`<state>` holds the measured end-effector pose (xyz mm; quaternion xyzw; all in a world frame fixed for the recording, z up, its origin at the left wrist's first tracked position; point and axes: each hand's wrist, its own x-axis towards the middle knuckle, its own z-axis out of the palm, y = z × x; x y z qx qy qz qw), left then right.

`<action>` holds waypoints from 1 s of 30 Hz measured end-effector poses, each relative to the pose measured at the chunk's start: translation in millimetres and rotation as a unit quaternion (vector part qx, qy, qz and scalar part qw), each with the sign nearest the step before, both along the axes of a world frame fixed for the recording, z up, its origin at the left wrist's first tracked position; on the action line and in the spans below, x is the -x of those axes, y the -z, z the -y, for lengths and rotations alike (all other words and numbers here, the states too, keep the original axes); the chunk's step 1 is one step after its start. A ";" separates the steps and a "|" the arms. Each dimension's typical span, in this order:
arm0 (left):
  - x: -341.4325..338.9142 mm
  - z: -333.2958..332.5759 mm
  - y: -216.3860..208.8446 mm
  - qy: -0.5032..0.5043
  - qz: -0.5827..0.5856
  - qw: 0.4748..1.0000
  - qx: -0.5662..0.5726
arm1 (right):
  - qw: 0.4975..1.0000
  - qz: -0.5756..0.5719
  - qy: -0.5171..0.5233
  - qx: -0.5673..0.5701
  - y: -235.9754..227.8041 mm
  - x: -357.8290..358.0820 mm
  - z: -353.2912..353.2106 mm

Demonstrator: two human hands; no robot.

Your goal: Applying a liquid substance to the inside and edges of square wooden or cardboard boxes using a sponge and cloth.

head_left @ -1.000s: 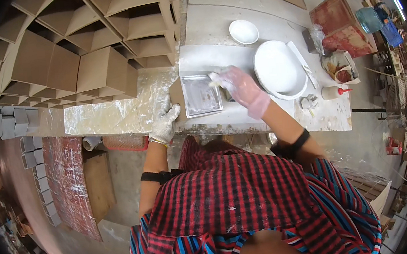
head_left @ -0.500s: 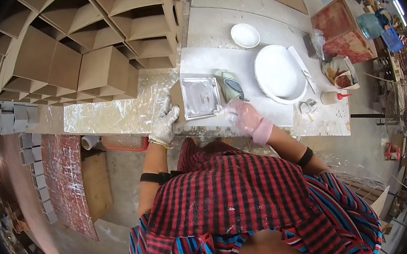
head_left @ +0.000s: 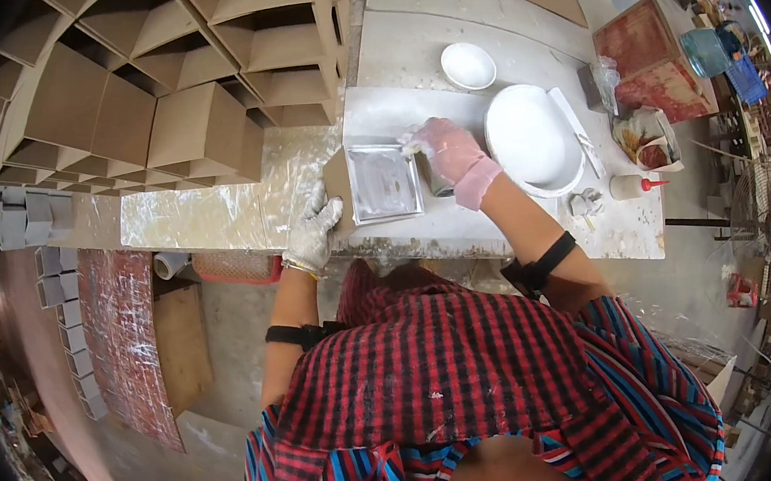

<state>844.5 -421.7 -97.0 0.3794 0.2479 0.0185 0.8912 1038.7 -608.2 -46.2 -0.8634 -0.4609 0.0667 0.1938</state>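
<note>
Right hand (head_left: 451, 151) has shifted up from the lower right corner of the shallow silver tray (head_left: 385, 181) to its upper right corner. It now covers most of the green-grey bundle (head_left: 440, 187), which lay in plain view half a second ago; only a lower bit shows beside the tray. Left hand (head_left: 312, 229) unchanged, at the brown cardboard piece (head_left: 337, 178) along the tray's left side. Tray stays put, mid-frame near the front edge of the surface (head_left: 403, 51). Right grip: whitened fingertips bunched near the tray corner, can't tell if clamped on anything. Left grip: thumb apart from fingers, can't tell if clamped on the cardboard. White basin (head_left: 492, 147) right of the right hand, white bowl (head_left: 473, 87) above it, both unmoved. Cardboard boxes (head_left: 191, 134) fill upper left, same as before.
</note>
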 end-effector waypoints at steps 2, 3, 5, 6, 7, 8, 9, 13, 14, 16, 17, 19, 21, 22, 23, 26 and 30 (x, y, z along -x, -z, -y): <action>4.2 -3.9 8.0 -0.007 0.018 1.000 -0.005 | 1.000 0.010 0.003 -0.003 -4.0 5.0 0.0; 2.6 -2.5 4.7 -0.004 0.018 1.000 -0.003 | 1.000 0.000 -0.013 -0.027 -5.5 8.8 1.8; -0.4 -0.4 -2.7 0.006 0.002 1.000 0.015 | 0.998 -0.010 -0.027 -0.050 -4.6 15.9 1.4; -0.1 -0.7 -0.6 0.005 0.002 1.000 0.016 | 0.999 0.035 -0.004 0.009 -1.5 20.2 -3.4; 0.0 -1.1 2.2 0.004 0.008 1.000 0.011 | 0.994 0.079 0.018 0.068 -0.1 23.4 -5.9; 0.0 -1.5 4.3 0.002 0.014 1.000 0.007 | 0.994 0.079 0.018 0.068 -1.2 25.1 -5.8; 0.3 -1.5 2.7 0.001 0.013 1.000 0.007 | 0.992 0.095 0.015 0.083 -3.3 27.3 -6.3; -0.5 -0.5 -0.2 0.015 0.022 1.000 -0.005 | 0.977 0.015 -0.018 0.213 -16.5 40.0 -1.9; -0.6 -0.6 0.1 0.015 0.023 1.000 0.002 | 0.977 0.016 -0.019 0.214 -15.8 36.4 -0.3; 1.1 0.4 -0.7 0.012 0.012 1.000 0.012 | 0.989 -0.008 -0.057 0.138 -16.5 29.6 4.3; 1.6 0.6 -0.8 0.008 0.001 1.000 0.020 | 0.989 -0.009 -0.057 0.139 -16.2 25.8 2.4; 1.7 -1.1 -0.7 0.014 0.003 1.000 0.017 | 0.992 0.110 -0.045 0.044 -18.8 15.9 -4.2; 0.0 -1.2 -3.5 0.023 0.008 1.000 0.013 | 0.988 0.137 -0.049 0.056 -2.6 12.4 -0.4; 1.3 -1.0 -3.5 0.019 0.015 1.000 0.007 | 0.992 0.080 -0.048 0.080 -7.8 19.4 -1.0; 2.8 -1.2 -3.1 0.015 0.022 1.000 0.000 | 0.993 0.022 -0.047 0.105 -10.8 27.5 -0.5; 0.1 -1.5 1.9 0.024 0.012 1.000 0.005 | 0.994 0.029 -0.081 0.065 -0.9 55.5 19.3; 1.2 -1.3 -1.0 0.037 0.005 0.999 -0.010 | 0.972 -0.042 -0.097 0.211 -30.8 65.8 17.5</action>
